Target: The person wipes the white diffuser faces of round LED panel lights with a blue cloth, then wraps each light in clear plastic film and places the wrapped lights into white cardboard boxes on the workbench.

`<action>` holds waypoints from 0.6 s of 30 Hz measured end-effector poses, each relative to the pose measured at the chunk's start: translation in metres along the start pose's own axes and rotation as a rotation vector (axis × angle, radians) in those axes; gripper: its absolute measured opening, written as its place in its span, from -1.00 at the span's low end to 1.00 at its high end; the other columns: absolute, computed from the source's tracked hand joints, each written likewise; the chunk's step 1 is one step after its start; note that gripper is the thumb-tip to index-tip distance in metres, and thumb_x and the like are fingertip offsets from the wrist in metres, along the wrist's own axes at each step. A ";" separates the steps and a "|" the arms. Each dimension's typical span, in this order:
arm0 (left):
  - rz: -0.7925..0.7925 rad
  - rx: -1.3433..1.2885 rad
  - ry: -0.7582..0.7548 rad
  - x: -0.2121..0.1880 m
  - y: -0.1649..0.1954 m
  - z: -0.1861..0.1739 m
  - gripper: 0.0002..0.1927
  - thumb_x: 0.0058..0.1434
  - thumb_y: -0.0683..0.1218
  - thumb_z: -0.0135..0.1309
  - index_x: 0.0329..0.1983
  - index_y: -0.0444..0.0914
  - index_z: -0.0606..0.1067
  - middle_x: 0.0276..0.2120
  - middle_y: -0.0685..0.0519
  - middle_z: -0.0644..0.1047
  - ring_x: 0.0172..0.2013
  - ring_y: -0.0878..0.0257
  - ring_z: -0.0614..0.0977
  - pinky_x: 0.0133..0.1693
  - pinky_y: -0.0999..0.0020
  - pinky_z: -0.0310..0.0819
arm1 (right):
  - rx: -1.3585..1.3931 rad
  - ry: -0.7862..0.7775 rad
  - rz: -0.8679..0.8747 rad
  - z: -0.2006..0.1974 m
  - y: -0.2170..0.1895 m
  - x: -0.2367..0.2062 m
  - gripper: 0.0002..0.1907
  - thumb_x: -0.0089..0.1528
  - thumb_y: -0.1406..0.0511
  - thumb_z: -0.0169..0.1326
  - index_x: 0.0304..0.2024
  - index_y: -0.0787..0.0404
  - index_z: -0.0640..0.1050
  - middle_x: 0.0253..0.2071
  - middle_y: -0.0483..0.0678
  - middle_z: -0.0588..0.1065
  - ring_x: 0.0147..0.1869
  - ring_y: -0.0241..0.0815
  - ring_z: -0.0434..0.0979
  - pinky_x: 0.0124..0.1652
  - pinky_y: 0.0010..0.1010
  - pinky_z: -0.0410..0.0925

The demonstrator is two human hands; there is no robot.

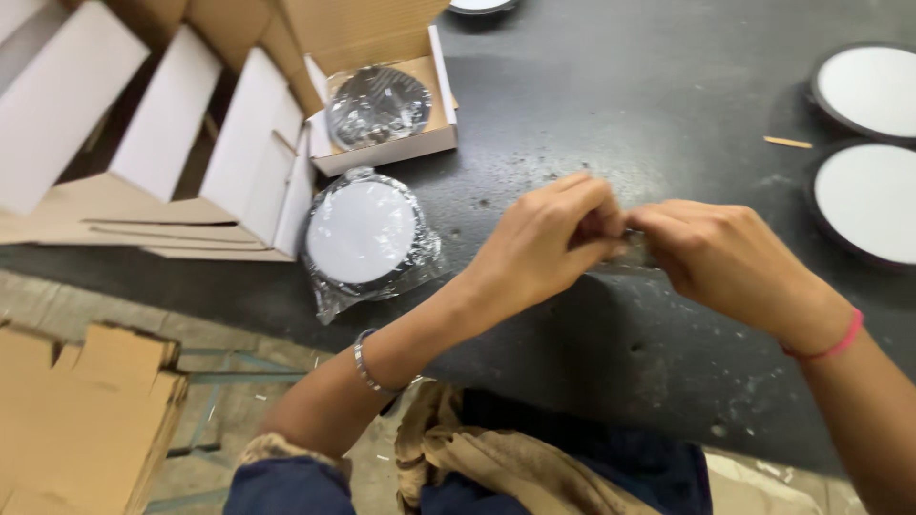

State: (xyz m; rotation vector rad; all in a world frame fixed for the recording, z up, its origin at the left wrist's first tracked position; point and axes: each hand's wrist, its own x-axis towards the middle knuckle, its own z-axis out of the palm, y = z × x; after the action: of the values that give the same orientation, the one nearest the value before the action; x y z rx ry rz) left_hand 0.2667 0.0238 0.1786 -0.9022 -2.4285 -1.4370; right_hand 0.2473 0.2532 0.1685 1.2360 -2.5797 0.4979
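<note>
My left hand (546, 243) and my right hand (720, 256) meet over the dark table (611, 105), fingertips pinched together on a small clear plastic piece (637, 250), mostly hidden by the fingers. To the left lies a round white disc wrapped in a clear plastic bag (364, 236). Behind it an open white cardboard box (386, 100) holds another bagged round disc, dark side up.
Two unwrapped white discs with dark rims (868, 91) (870, 202) lie at the right edge. A thin wooden stick (787, 142) lies near them. Folded white boxes (172, 124) are stacked at the left. Flat brown cardboard (81, 420) sits at the lower left, by the floor.
</note>
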 end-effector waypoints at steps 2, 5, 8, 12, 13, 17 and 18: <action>0.036 0.011 0.024 0.005 -0.005 0.001 -0.72 0.11 -0.19 0.29 -0.25 -0.30 0.39 -0.28 0.01 0.51 -0.29 0.18 0.63 -0.23 0.28 0.54 | -0.030 -0.022 0.017 -0.002 -0.001 0.002 -0.73 0.11 0.54 0.06 -0.12 0.32 0.54 -0.28 0.07 0.60 -0.26 0.01 0.62 -0.28 -0.25 0.48; 0.094 0.033 0.026 0.009 -0.013 0.004 -0.74 0.18 -0.20 0.27 -0.24 -0.28 0.38 -0.30 0.04 0.53 -0.30 0.18 0.64 -0.22 0.29 0.55 | -0.006 -0.173 0.166 -0.011 -0.004 0.002 -0.65 0.17 0.49 0.07 0.03 0.29 0.51 -0.29 0.05 0.60 -0.30 -0.05 0.61 -0.30 -0.29 0.48; 0.109 0.099 0.052 0.010 -0.019 0.004 -0.77 0.22 -0.21 0.22 -0.23 -0.28 0.37 -0.29 0.03 0.52 -0.30 0.18 0.64 -0.24 0.26 0.53 | 0.144 -0.197 0.275 -0.019 -0.015 0.001 -0.43 0.23 0.34 0.14 0.31 0.27 0.45 -0.22 0.08 0.61 -0.30 -0.11 0.62 -0.31 -0.36 0.49; 0.060 0.172 0.092 0.009 -0.016 0.002 -0.86 0.30 -0.24 0.13 -0.19 -0.26 0.39 -0.30 0.04 0.53 -0.34 0.15 0.65 -0.28 0.24 0.53 | 0.103 0.047 0.326 -0.008 -0.045 0.002 -0.36 0.16 0.30 0.25 0.31 0.20 0.46 -0.10 0.11 0.60 -0.28 0.00 0.62 -0.28 -0.31 0.45; 0.035 0.194 0.107 0.004 -0.013 0.000 -0.89 0.34 -0.27 0.09 -0.16 -0.25 0.40 -0.27 0.03 0.54 -0.33 0.13 0.66 -0.28 0.25 0.54 | 0.036 0.069 0.431 -0.003 -0.053 0.006 -0.40 0.18 0.32 0.26 0.29 0.11 0.51 -0.09 0.09 0.62 -0.32 0.01 0.61 -0.29 -0.29 0.44; -0.024 0.198 0.291 -0.029 0.001 -0.012 -0.75 0.33 -0.28 0.02 0.06 -0.22 0.43 0.02 0.00 0.56 -0.11 0.04 0.66 -0.11 0.22 0.58 | 0.050 0.186 0.303 0.003 -0.071 0.019 -0.56 0.17 0.36 0.28 0.13 0.10 0.59 -0.01 0.02 0.63 -0.22 -0.05 0.65 -0.26 -0.34 0.46; -0.021 0.228 0.397 -0.041 0.005 -0.015 -0.76 0.37 -0.25 0.04 0.07 -0.21 0.43 0.05 0.01 0.55 -0.04 0.07 0.65 -0.03 0.24 0.57 | 0.054 0.247 0.234 0.006 -0.074 0.024 -0.61 0.18 0.36 0.27 0.08 0.13 0.60 0.00 0.03 0.62 -0.15 -0.04 0.66 -0.21 -0.34 0.47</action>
State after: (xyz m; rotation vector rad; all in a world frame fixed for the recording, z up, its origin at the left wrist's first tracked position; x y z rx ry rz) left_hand 0.2997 -0.0038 0.1719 -0.4885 -2.2432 -1.1789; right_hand 0.2908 0.1903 0.1859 0.8302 -2.5215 0.7212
